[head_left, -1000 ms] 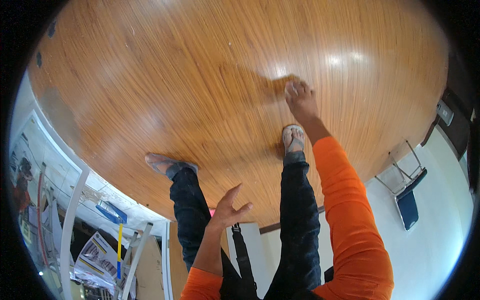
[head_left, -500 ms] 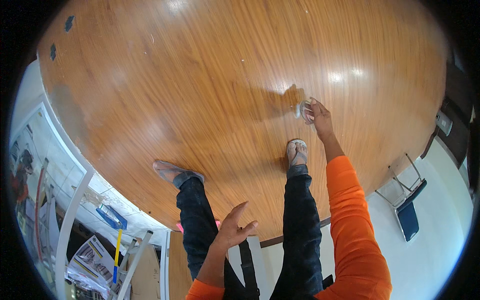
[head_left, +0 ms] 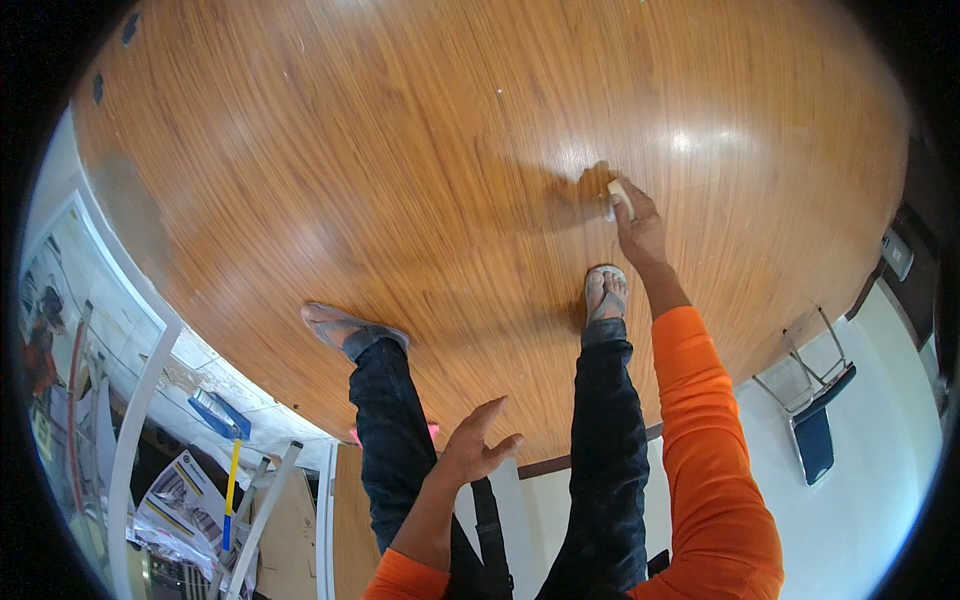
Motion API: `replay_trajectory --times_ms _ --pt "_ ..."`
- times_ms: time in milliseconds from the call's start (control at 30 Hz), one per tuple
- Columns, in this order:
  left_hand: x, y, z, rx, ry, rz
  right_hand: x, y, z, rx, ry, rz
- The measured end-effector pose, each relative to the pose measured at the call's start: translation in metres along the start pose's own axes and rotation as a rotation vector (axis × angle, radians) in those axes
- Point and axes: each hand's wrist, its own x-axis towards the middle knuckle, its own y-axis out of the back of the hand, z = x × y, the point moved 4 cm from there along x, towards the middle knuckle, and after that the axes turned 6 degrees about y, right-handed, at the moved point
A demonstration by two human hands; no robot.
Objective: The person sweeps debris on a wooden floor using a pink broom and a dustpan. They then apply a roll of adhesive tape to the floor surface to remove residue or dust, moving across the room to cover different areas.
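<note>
Fingers, left hand (head_left: 480,455): spread, thumb apart, nothing held; lower middle of frame, beside the left trouser leg (head_left: 385,440).
Fingers, right hand (head_left: 645,235): curled, gripping a pale roll (head_left: 623,198), probably tape; right of centre.
Roll, change: half a second ago its ring face showed; now mostly a cream edge. Turned within the grip, I judge.
Left hand, change: much the same pose, so the right hand seems to carry the work.
Meaning: roll being handled, not set down; step looks unfinished.
Sandals: left (head_left: 352,328) and right (head_left: 606,290) planted apart, roll above the right one in frame.
Floor (head_left: 400,190): wood-patterned; dark shadow just left of the roll. Contact between roll and floor: cannot tell.
Chair (head_left: 812,440): lower right, well apart from the hands.
Brush (head_left: 220,412): blue head, lower left.
</note>
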Motion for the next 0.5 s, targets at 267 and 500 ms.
replay_trajectory --times_ms 267,500 --pt "0.005 0.001 0.018 0.057 0.046 -0.052 -0.019 -0.020 0.004 -0.345 0.243 -0.001" --pt "-0.002 0.005 0.015 0.099 -0.009 -0.094 -0.069 0.000 0.011 0.660 -0.667 -0.053"
